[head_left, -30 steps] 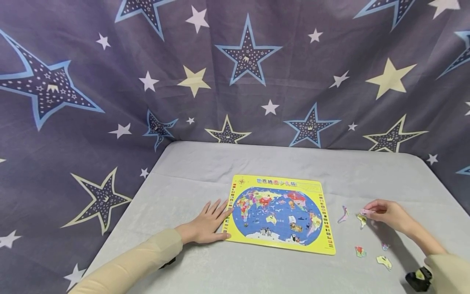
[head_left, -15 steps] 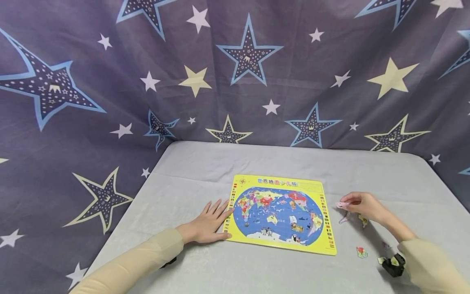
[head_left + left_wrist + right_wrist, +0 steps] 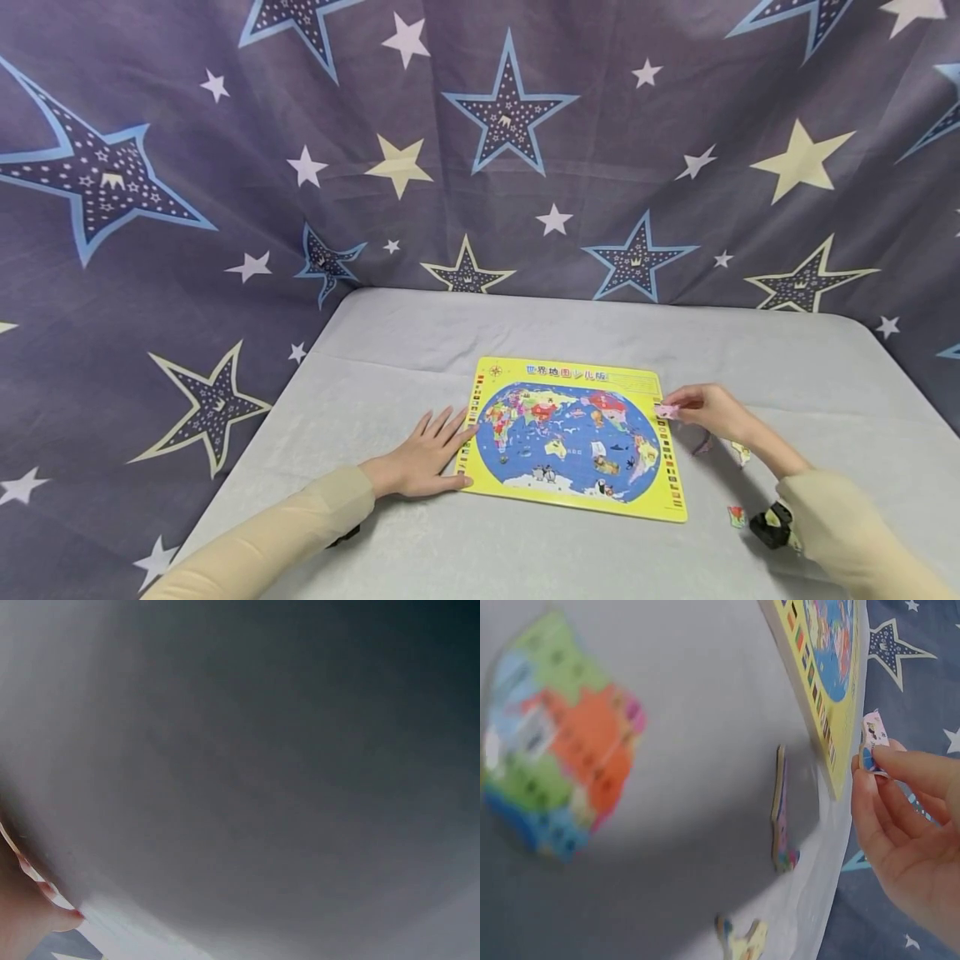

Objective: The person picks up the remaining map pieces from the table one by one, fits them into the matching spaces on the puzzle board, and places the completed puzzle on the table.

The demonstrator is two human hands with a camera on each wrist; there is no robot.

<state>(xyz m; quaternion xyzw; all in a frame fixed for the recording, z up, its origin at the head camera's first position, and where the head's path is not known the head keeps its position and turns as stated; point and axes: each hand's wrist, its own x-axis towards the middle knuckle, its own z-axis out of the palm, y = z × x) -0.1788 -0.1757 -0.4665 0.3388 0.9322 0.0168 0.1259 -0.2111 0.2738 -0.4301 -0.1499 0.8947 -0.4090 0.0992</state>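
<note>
A yellow-bordered world map puzzle board (image 3: 570,505) lies on the grey table. My left hand (image 3: 420,460) rests flat with spread fingers at its left edge; in the left wrist view only part of that hand (image 3: 37,915) shows. Over the board's right edge, my right hand (image 3: 708,410) pinches a small pink puzzle piece (image 3: 666,411) between thumb and fingers. The right wrist view shows the held piece (image 3: 873,739) upright in the fingertips of the right hand (image 3: 915,802).
To the board's right lie a slim purple puzzle piece (image 3: 702,445), a yellow one (image 3: 740,453) and a red-green one (image 3: 737,517). A wristband (image 3: 772,525) and sleeve cover others. A star-patterned curtain (image 3: 525,208) hangs behind the table.
My right hand has carried the pink puzzle piece leftward from among the loose pieces to the board's right edge. The left hand stays in place.
</note>
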